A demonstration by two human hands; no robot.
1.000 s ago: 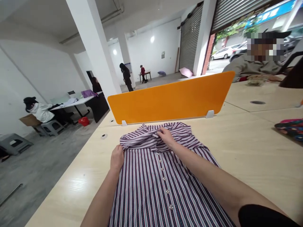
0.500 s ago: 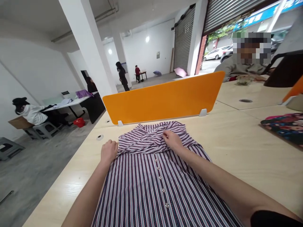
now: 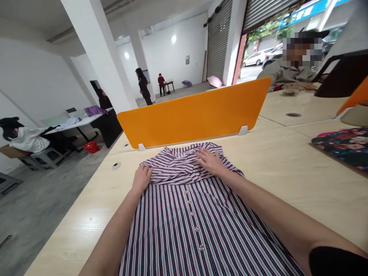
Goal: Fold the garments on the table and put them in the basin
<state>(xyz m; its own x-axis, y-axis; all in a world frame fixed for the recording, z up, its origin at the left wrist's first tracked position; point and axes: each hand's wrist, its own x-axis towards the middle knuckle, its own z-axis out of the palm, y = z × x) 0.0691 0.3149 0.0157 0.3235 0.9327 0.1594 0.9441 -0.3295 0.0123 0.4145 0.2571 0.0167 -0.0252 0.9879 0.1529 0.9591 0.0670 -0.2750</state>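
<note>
Our 2 hands press a striped shirt (image 3: 195, 214) on the desk (image 3: 287, 168): left hand (image 3: 142, 178) loosely curled at its shoulder, right hand (image 3: 211, 161) spread flat on the collar.

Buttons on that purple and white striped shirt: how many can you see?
4, in a line down the front of the purple and white striped shirt: one nearest the folded top, one below it, one lower, one closest to the camera. Others may be hidden.

Walls white, square pillar (image 3: 94, 57) | floor grey concrete (image 3: 37, 207) | orange desk divider (image 3: 195, 113) on pale wood table (image 3: 287, 172) | roller shutter (image 3: 217, 38) down, daylight at right
</note>
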